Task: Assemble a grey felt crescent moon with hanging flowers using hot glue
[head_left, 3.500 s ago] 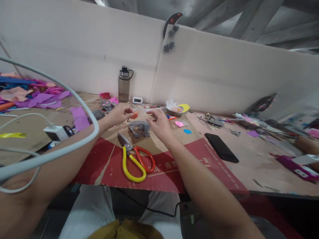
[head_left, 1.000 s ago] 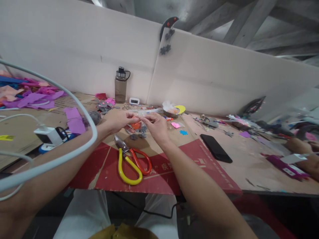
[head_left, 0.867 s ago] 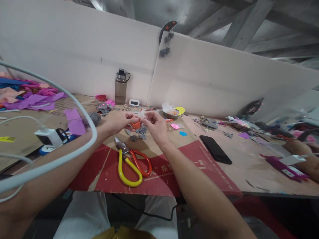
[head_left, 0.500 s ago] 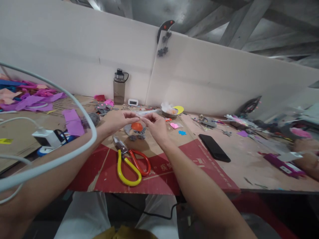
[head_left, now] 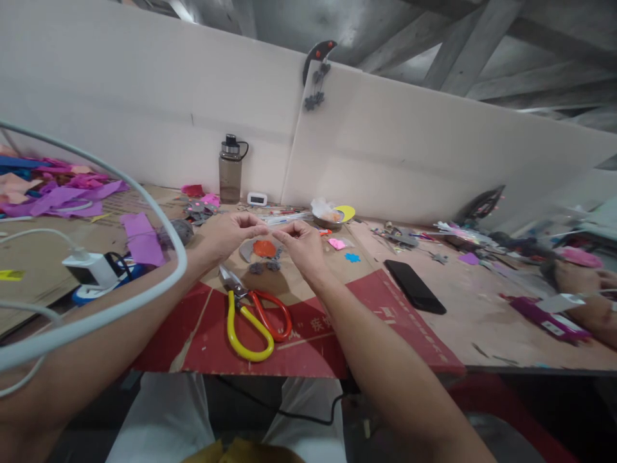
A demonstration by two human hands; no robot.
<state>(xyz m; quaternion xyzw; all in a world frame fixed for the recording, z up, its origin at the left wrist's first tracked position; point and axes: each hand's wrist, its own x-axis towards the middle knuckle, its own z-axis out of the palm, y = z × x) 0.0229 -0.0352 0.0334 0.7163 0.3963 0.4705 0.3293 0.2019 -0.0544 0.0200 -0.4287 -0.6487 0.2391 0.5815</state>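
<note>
My left hand [head_left: 230,234] and my right hand [head_left: 301,245] meet fingertip to fingertip above the cardboard, each closed in a pinch. Whatever lies between the fingers is too small to make out. Just under them are an orange round piece [head_left: 265,248], a grey crescent piece [head_left: 247,251] and small grey flower-like pieces [head_left: 265,265]. Nearer to me lie scissors [head_left: 250,315] with one yellow and one red handle, on the red part of the cardboard [head_left: 202,350]. A pink piece [head_left: 337,244] and a blue flower-shaped piece [head_left: 352,258] sit right of my right hand.
A bottle [head_left: 230,170] and small white clock [head_left: 257,199] stand by the partition. A bowl [head_left: 328,222] is behind my right hand, a black phone [head_left: 414,286] to the right. A white cable [head_left: 159,212] arches over my left arm. Another person's hand [head_left: 581,278] is far right.
My fingertips have drawn very slightly apart, still pinched. At the far right, the other person's hand has shifted. The things on the cardboard stay where they were.
</note>
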